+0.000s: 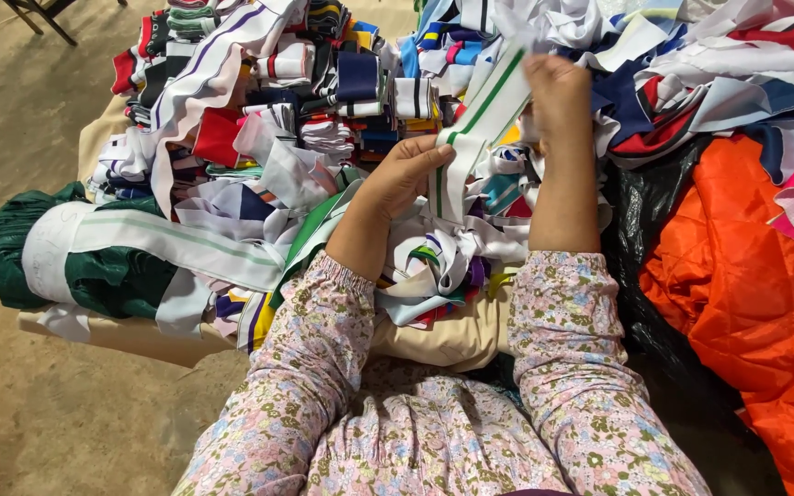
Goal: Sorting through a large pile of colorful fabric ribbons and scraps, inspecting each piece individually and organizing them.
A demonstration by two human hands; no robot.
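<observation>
Currently a white strip of ribbed fabric with green stripes [473, 129] runs on a slant between the person's two hands, above a heap of cloth pieces. Left hand [404, 174] is at the strip's lower end: fingers curled over its edge, thumb side pressed to the cloth, so the hand is closed on it in a pinch. Right hand [558, 92] is higher and further out, at the strip's upper end; its back faces the camera, fingers bent forward into the cloth, and it appears to grip the strip, though the fingertips are hidden. Both forearms reach forward from the body, the left angled inward, the right nearly straight up the view; both are in pink floral sleeves [314, 358] gathered at the wrist. The strip's lower end hangs down from the left hand into the loose scraps [434, 266] in the lap area. Beyond the hands lies a heap of folded collar and cuff pieces [323, 83] in white, navy, red and yellow, stacked partly in rows. To the left, a dark green bundle [112, 276] wrapped with a white band lies on a beige sheet [130, 335] on the concrete floor [39, 413]. To the right, orange fabric [755, 294] sits beside black plastic sheeting [640, 220].
</observation>
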